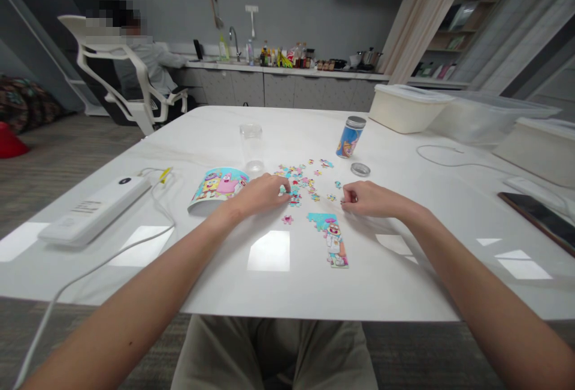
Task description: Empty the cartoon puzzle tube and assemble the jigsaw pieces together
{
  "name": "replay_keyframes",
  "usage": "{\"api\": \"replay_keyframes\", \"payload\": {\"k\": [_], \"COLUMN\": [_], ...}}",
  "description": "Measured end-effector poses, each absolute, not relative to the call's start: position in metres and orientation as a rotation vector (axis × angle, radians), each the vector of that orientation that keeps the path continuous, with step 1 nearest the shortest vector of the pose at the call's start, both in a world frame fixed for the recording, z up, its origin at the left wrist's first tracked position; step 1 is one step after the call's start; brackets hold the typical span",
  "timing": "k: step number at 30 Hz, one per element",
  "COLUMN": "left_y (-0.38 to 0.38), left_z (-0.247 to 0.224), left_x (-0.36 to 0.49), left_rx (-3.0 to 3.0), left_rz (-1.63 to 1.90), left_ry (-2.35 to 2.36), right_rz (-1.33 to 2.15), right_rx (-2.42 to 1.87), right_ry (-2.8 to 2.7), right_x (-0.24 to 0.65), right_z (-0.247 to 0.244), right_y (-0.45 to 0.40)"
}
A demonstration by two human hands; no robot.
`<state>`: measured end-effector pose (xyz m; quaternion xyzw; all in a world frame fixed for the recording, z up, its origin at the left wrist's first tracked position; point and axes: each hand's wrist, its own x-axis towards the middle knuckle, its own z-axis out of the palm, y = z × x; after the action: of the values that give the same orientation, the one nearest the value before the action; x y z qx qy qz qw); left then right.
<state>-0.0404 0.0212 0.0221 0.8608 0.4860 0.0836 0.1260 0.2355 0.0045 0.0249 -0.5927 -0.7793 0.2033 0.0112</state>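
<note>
My left hand (265,192) is at the left edge of a loose heap of puzzle pieces (305,183), its fingers curled down at a teal piece. My right hand (366,198) rests on the table to the right of the heap, thumb and fingers pinched together; what they hold, if anything, is too small to make out. Between my hands and nearer to me lies a joined part of the jigsaw puzzle (335,243), an upside-down L with a cartoon figure. A single pink puzzle piece (287,219) lies apart, left of it.
A curved picture sheet (220,185) and clear jar (252,147) stand left; a blue printed can (350,137) and round lid (360,169) stand right. Farther out are a white power strip (96,210), a phone (536,219) and storage boxes (408,108). A person (148,63) sits beyond.
</note>
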Motion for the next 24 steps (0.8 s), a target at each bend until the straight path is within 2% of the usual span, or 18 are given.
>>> {"api": "replay_keyframes", "payload": {"k": [9, 18, 24], "left_y": [0.028, 0.021, 0.022], "left_z": [0.038, 0.026, 0.035], "left_x": [-0.056, -0.045, -0.049], "left_rx": [2.397, 2.420, 2.286], "left_rz": [0.262, 0.244, 0.280], "left_ry": [1.304, 1.268, 1.238], "right_rz": [0.647, 0.670, 0.675], "right_rx": [-1.842, -1.834, -1.855], "right_ry": [-2.435, -2.432, -2.432], "right_x": [0.234, 0.234, 0.232], "right_z": [0.028, 0.026, 0.029], "right_y": [0.002, 0.003, 0.000]}}
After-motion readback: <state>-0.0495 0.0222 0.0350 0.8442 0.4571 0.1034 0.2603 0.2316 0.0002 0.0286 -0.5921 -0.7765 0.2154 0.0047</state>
